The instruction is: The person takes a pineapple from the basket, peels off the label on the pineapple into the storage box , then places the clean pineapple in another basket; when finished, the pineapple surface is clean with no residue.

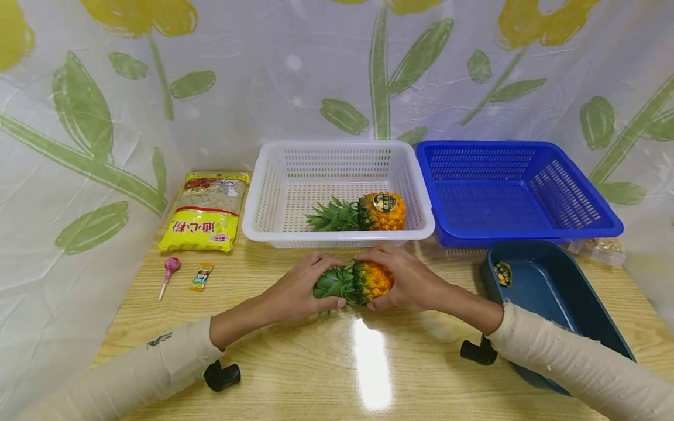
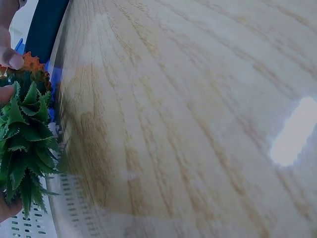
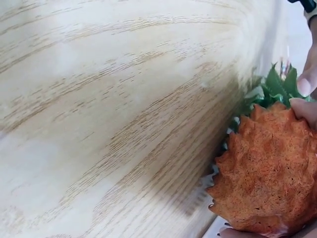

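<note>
A toy-like pineapple [image 1: 378, 282] with an orange body and green crown lies sideways between both hands, just in front of the white basket [image 1: 337, 236]. My left hand [image 1: 308, 287] grips its leafy crown [image 2: 26, 139], thumb on the near side and fingers on the far side. The right hand [image 1: 411, 282] holds the spiky orange body [image 3: 270, 168] from the other end, thumb near the neck. A similar pineapple [image 1: 388, 213] with a dark label rests inside the white basket, crown pointing left.
At right stand a blue basket [image 1: 521, 233] and a dark teal bin [image 1: 553, 286], with a round label [image 1: 502, 273] at its wall. The right forearm crosses over the bin. To the left lie a yellow pasta bag [image 1: 205, 216], a lollipop [image 1: 171, 265] and a small wrapped candy [image 1: 202, 276].
</note>
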Available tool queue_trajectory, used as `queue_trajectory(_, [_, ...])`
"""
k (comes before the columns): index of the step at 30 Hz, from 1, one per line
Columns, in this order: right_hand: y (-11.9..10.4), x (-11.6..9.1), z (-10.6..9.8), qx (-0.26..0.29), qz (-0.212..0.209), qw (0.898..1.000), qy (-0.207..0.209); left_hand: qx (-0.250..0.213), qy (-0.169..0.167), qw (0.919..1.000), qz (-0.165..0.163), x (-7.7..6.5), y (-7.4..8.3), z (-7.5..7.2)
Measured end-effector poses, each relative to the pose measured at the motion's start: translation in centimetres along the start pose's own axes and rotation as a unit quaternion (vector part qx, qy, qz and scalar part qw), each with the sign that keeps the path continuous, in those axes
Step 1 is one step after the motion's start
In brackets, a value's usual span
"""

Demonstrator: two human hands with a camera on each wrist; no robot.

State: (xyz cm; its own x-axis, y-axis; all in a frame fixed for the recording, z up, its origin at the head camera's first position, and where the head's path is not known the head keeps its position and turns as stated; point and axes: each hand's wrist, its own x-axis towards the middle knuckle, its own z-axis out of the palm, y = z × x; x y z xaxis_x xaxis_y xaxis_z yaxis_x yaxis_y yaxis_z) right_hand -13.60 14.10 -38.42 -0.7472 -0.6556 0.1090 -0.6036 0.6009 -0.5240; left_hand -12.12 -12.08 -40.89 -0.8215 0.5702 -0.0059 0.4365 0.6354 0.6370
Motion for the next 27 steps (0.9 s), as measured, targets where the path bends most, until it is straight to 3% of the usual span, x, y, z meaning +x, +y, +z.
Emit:
queue_trajectory(15, [0.3, -0.8, -0.4, -0.008, 0.004, 1.000, -0.018, -0.003, -0.015, 0.9999, -0.005, -0.3, 0.5, -0.5])
queue_trajectory(27, [-0.2, -2.2, -2.3, 0.021, 0.020, 0.998, -0.055, -0.001, -0.006, 1.0000, 0.008, -0.9, 1.2, -2.8])
